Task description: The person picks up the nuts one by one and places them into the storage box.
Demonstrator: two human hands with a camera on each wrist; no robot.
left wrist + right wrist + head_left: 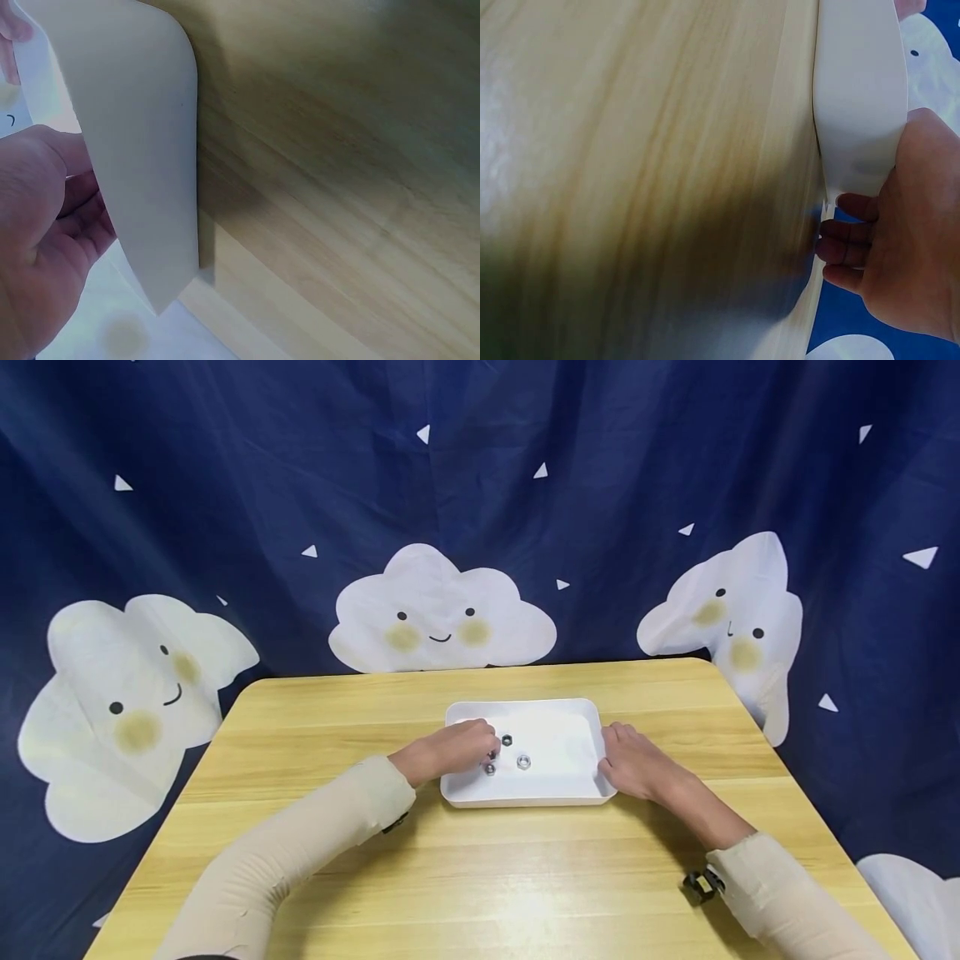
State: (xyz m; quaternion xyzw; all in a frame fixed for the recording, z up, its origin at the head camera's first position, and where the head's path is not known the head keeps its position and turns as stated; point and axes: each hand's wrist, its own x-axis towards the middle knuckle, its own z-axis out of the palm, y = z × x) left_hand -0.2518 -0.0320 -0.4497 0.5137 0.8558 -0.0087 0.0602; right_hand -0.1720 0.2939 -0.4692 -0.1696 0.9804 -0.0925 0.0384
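Observation:
A white rectangular tray (558, 785) lies on the table with several hex nuts in it. My left hand (467, 747) reaches over its left side, fingers curled down, pinching a small dark nut (492, 755) at the fingertips. Just below that is a small silver nut (491, 769). A black nut (507, 740) and a larger silver nut (523, 762) lie to the right. In the left wrist view, the tray wall (142, 142) hides the left fingertips. My right hand (637, 762) grips the tray's right end, its fingers (847, 253) curled against the outer wall (859, 97).
The tray stands on a light wood table (495, 877) with rounded far corners. A dark blue curtain (600, 510) with white clouds hangs right behind the table. Both sleeves carry small black wrist devices, one of them the right wrist device (701, 887).

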